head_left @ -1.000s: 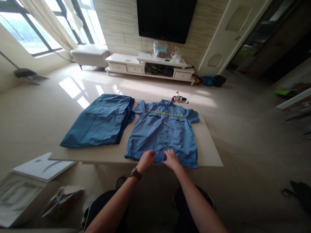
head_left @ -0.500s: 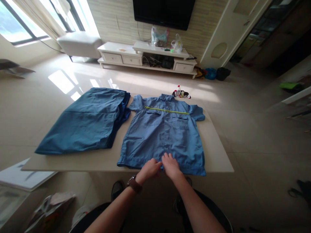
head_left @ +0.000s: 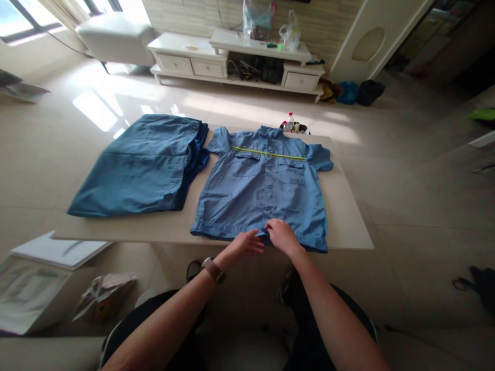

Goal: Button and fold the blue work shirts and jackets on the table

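Observation:
A blue short-sleeved work shirt point(head_left: 232, 196) lies front up on the table, its collar away from me. A yellow-green stripe crosses its chest above two flap pockets. My right hand point(head_left: 283, 235) pinches the bottom hem near the button placket and lifts that edge a little. Just left of it, my left hand point(head_left: 243, 245) is at the hem with its fingers stretched out and apart, gripping nothing. A watch with a brown strap is on my left wrist. Folded blue garments point(head_left: 135, 170) lie to the left of the shirt.
The light table point(head_left: 348, 221) ends just in front of my knees. Behind its far edge stand plastic bottles point(head_left: 291, 119). A white TV cabinet point(head_left: 185, 46) and a grey bench point(head_left: 116, 36) are along the back. At lower left are a white box point(head_left: 42, 278) and a bag point(head_left: 102, 296).
My view has tilted downward. Both hands were together at the hem; my left hand has let go and opened its fingers, while my right hand now lifts the hem edge slightly.

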Tool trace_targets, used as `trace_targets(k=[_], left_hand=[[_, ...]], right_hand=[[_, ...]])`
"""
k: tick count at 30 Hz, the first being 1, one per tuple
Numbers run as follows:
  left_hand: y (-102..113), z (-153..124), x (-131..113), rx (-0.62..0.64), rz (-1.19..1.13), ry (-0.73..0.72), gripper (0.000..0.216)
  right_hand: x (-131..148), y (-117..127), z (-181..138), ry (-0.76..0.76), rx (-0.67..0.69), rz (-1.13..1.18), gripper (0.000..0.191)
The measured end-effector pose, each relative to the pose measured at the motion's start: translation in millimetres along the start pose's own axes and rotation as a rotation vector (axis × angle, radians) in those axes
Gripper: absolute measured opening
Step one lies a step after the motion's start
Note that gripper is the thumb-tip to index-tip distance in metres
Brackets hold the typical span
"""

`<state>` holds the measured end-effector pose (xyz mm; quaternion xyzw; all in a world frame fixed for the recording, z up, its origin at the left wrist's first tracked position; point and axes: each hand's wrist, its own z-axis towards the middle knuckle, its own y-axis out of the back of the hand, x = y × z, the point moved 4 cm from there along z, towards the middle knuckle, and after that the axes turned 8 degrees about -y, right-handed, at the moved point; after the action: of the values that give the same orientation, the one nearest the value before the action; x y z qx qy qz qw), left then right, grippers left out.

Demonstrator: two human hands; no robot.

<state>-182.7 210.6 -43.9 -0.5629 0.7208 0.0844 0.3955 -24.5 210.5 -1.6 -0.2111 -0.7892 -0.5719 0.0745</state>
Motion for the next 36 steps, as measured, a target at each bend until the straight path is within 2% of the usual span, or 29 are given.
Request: trace_targets(k=[4,7,10,13,16,19,22,26,28,30,31,32,34,36], left_hand=[[-8.5,7.0,-3.8,-0.109,-0.395,-0.131,0.012],[-10.4,10.6,-7.4,-0.169,-0.526,-0.193,0.017],[-9.3,12.6,-12.2,-0.210,-0.481,-0.281,0.026],[-6.5,14.1,-17.6,-0.263,-0.341,-0.383,0.031],[-3.1,13.2,-23.4,-0.324,-0.136,-0.478,0.033],[-2.2,9.9,-25.9,-0.324,0.005,-0.514,0.034],[-3.3,7.1,-18.3,-0.291,-0.017,-0.420,0.030],[-6.7,4.9,5.6,-0.255,-0.022,-0.144,0.024],[-12.0,3.4,16.7,-0.122,0.120,-0.007,0.023],[-17.3,0.4,20.4,0.047,0.348,0.042,0.026],[-18.3,-1.2,17.2,0.087,0.485,-0.001,0.027],[-17.7,-2.7,10.3,0.075,0.628,-0.089,0.028],[-14.3,-6.4,-10.9,-0.060,0.901,-0.348,0.023],[-10.7,-9.6,-29.3,-0.179,1.109,-0.567,0.017]], right_hand=[[3.6,3.3,6.8,0.020,-0.051,0.227,0.017],[6.6,3.2,9.8,0.025,-0.051,0.376,0.014],[7.3,3.3,12.1,0.016,-0.050,0.492,0.012],[3.4,5.4,15.3,-0.026,-0.073,0.556,0.013],[-6.0,14.9,18.3,-0.099,-0.226,0.549,0.017],[-15.3,26.1,19.2,-0.145,-0.329,0.485,0.020],[-24.9,33.0,17.6,-0.213,-0.291,0.313,0.025],[-34.9,25.9,11.3,-0.295,0.014,-0.038,0.020],[-33.6,19.8,7.9,-0.283,0.098,-0.159,0.019],[-25.7,15.6,6.6,-0.226,0.043,-0.185,0.023],[-20.0,13.4,6.3,-0.187,-0.009,-0.174,0.026],[-14.1,10.3,6.1,-0.149,-0.047,-0.159,0.030],[-3.1,0.9,5.4,-0.074,-0.046,-0.148,0.045],[4.5,-9.2,4.3,-0.022,0.012,-0.173,0.055]])
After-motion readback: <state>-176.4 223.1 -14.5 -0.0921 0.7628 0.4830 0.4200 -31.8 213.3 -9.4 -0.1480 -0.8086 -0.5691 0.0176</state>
